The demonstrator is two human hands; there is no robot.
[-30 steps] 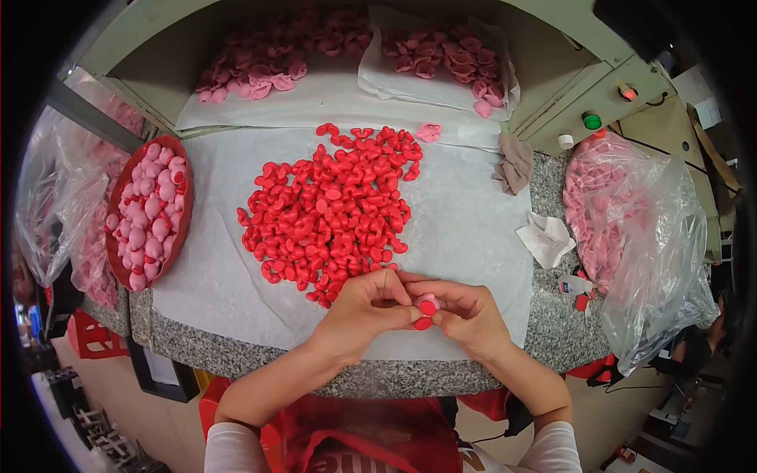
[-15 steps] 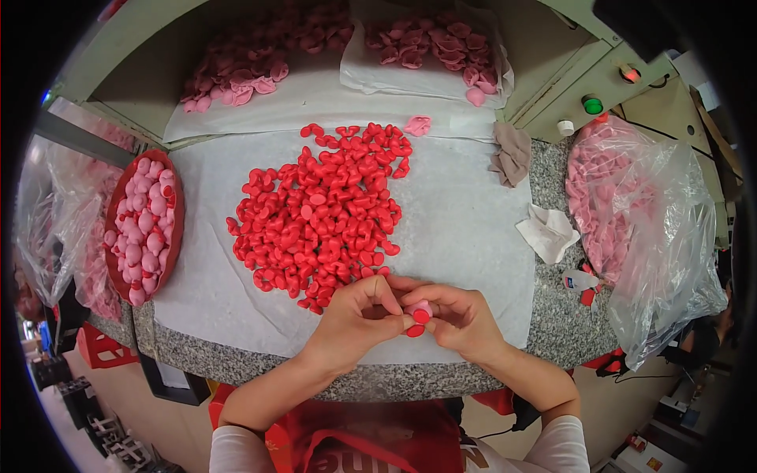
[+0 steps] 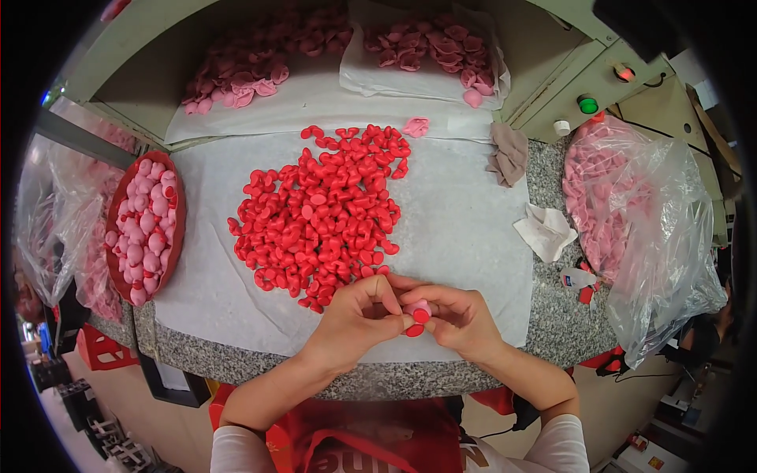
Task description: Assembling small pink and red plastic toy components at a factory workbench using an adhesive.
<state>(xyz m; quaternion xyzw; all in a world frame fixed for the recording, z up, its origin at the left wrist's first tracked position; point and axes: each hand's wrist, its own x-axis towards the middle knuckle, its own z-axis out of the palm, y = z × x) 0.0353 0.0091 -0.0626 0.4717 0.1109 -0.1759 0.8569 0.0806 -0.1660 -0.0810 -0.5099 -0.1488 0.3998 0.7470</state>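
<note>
Head view: your left hand (image 3: 355, 325) and right hand (image 3: 457, 315) meet over the near edge of the white sheet (image 3: 465, 236), with 1 small pink-and-red piece (image 3: 421, 310) between their fingertips. It shows pink at the top and 2 red round faces, the lower face just below and slightly left of the upper. You have it directly right of your left fingertips and left of your right fingers; neither hand is clearly nearer, since each touches it. Its long axis, judged by the line through those 2 faces, runs almost straight away from you, across the gap between the hands. Your right thumb and fingers are clamped on its right side. Your left thumb and forefinger are drawn together at its lower left edge; you cannot tell from here how the tips behind it sit. The red pile (image 3: 323, 213) lies up and left, just beyond your left knuckles, so your left hand is the nearer to it. Your red tray (image 3: 178, 229) of pink pieces (image 3: 142, 229) stands well apart at far left.
</note>
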